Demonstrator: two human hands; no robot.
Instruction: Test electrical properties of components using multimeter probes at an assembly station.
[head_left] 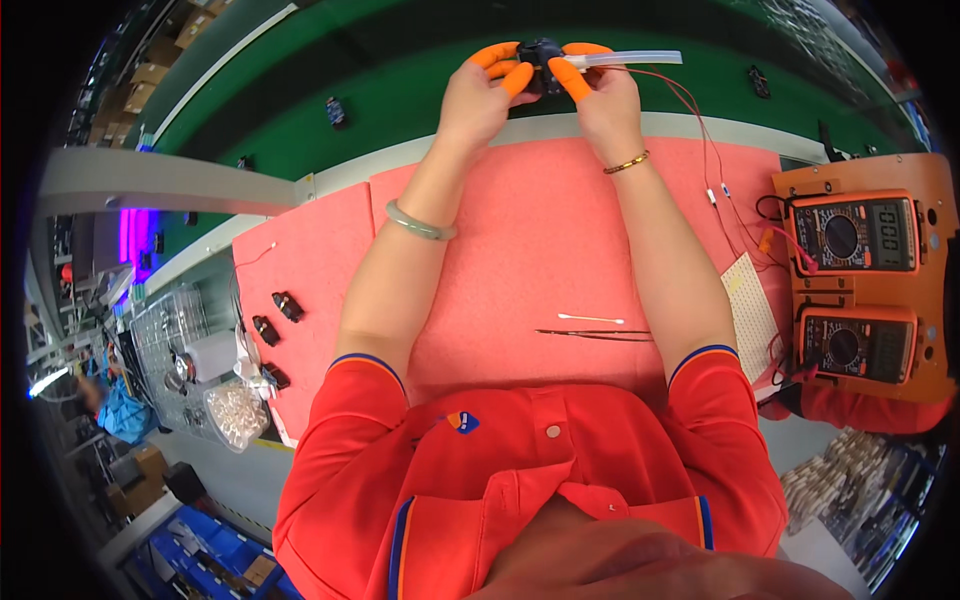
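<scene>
Both my hands are raised over the far edge of the pink mat, with orange finger cots on several fingers. Between them is a small black device, too small to name more exactly. My left hand grips its left side with thumb and fingers. My right hand pinches its right side. A translucent tube sticks out to the right from between my right fingers. Thin red wires run from near that hand down to the right side of the mat.
Two multimeters sit in an orange rack at the right. Tweezers and a cotton swab lie on the mat. Small black parts rest at the left, near a bag of pale pieces. Beyond runs a green conveyor belt carrying black devices.
</scene>
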